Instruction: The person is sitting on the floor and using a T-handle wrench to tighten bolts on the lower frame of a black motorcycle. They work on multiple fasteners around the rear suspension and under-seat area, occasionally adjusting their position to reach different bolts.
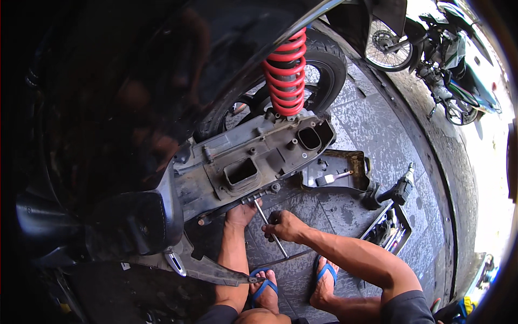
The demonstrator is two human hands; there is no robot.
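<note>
The scooter's dirty engine casing (213, 181) stretches below a red coil shock (286, 70), in front of the rear wheel (329, 75). My left hand (240, 215) is up at the casing's lower edge, fingers curled at the top end of a long silver wrench (278, 243); what they grip is partly hidden. My right hand (285, 225) is closed round the wrench's shaft, which slants down toward my feet.
Right of the casing lie a black tray (360, 181) holding a brush (334, 177), a dark power tool (402, 189) and a toolbox (388, 229). A black body panel (108, 81) fills the left. A motorcycle (453, 65) stands beyond the pavement's edge. My sandalled feet (324, 286) are below.
</note>
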